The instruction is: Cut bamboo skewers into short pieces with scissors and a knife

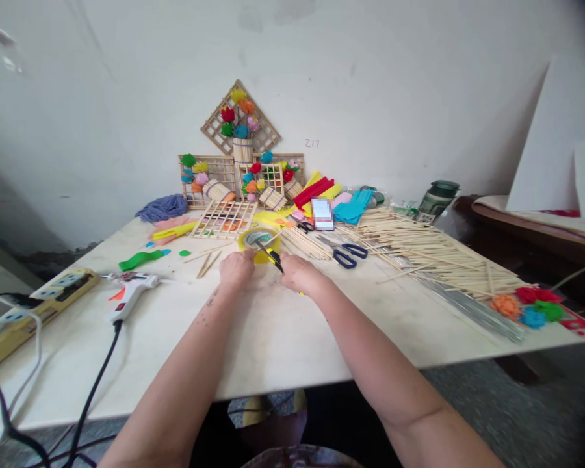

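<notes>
My right hand (299, 273) is closed around a yellow-and-black utility knife (274, 258), its blade pointing up and left over a roll of yellow tape (242, 241). My left hand (237, 267) is closed at the near left side of that roll. A pale thin stick (273, 238) crosses the roll, slanting toward my left fingers; whether they grip it is hidden. Short cut sticks (207, 265) lie left of my left hand. Dark-handled scissors (346, 255) rest right of my right hand.
A hot glue gun (134, 296) and a power strip (68, 289) with cables occupy the left. Many wooden sticks (433, 250) cover the right. Behind are stick lattices (224, 220) with paper flowers, a phone (322, 214) and a dark bottle (437, 201). Paper flowers (506, 307) sit at the right edge.
</notes>
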The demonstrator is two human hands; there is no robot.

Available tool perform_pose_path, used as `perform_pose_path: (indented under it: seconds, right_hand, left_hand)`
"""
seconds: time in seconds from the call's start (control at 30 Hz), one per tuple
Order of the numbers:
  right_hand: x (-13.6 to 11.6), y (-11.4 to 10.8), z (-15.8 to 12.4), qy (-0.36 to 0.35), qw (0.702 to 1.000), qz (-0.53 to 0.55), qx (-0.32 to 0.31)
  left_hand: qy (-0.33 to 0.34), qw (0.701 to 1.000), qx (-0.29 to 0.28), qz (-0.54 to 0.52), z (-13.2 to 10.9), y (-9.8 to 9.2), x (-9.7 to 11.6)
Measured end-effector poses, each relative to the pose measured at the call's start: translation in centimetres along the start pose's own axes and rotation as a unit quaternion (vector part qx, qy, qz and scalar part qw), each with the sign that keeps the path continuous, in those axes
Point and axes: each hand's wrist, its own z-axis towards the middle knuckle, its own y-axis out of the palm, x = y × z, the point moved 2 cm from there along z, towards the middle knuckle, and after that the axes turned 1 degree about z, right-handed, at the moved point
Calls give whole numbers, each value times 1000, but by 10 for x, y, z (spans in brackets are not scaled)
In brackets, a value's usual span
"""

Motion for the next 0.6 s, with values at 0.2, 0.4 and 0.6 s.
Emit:
perform_pose_path:
  seconds: [0.2, 0.4, 0.6]
  right_hand:
    - [3, -5, -11, -26, 1000, 8, -2]
    - [-4, 1, 18, -9, 1000, 23, -8]
    - [0, -1, 6, -17, 999, 26, -5]
  left_hand:
    - [26, 1000, 6, 0, 1, -1, -2]
    - [43, 999, -5, 7, 1, -3, -1]
    - [12, 1000, -6, -11, -1, -1, 1]
